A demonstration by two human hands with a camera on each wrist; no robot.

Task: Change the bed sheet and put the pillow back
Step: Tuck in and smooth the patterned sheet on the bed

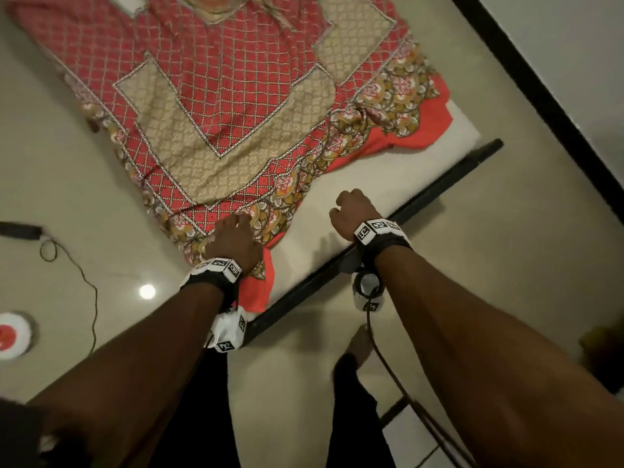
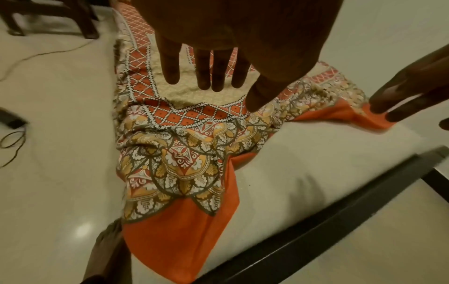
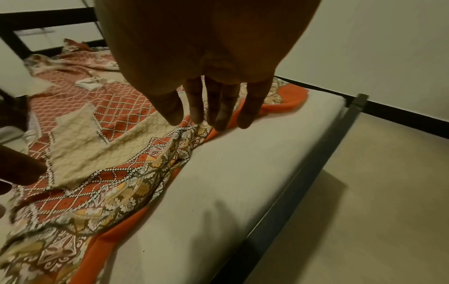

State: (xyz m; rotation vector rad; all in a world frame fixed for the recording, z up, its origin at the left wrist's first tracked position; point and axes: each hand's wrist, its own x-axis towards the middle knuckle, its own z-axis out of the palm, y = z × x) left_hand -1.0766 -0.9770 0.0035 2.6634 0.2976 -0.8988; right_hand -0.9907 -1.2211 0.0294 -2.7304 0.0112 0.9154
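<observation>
Sheet (image 1: pixel 216 106) rumpled on mattress (image 1: pixel 388 197); no legible writing, seemingly.

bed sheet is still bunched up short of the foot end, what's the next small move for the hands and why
Probably take hold of the bed sheet's orange edge and draw it toward the dark frame rail. Both the left hand and right hand look open and hold nothing, and a wide strip of bare mattress shows between the crumpled hem and the rail.

Rumpled red patterned sheet (image 1: pixel 216 106) on mattress (image 1: pixel 388 194)
</observation>
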